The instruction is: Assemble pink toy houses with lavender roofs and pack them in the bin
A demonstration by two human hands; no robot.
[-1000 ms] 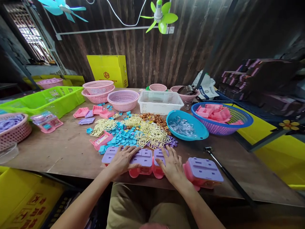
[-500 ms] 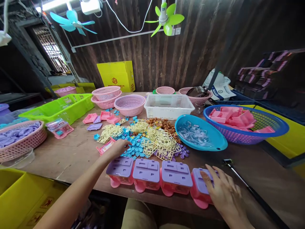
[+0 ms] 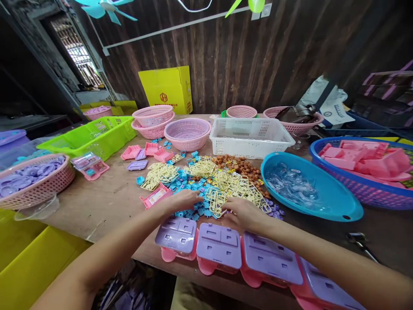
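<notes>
The wooden table [image 3: 106, 202] has bare room only on its left part, between the pink basket of purple lids [image 3: 34, 183] and the heap of small parts; the near edge is taken by a row of four pink boxes with purple lids [image 3: 219, 245], which stand side by side and touch each other, some a little over the edge. Behind the heap, the pink round baskets [image 3: 187, 133], the white basket [image 3: 250, 135] and the blue bowl [image 3: 309, 189] close the far and right side, so little free surface remains there. The left hand [image 3: 183, 200] lies over the blue small pieces [image 3: 190, 211], fingers lightly bent and close together, the tips touching the pieces; whether it pinches one, I cannot tell. The right hand [image 3: 243, 213] rests just beside it on the edge of the cream plastic frames [image 3: 226, 189], fingers curled down onto them, not spread; a grip is not clearly visible. Both hands are near each other, just behind the row of boxes.
</notes>
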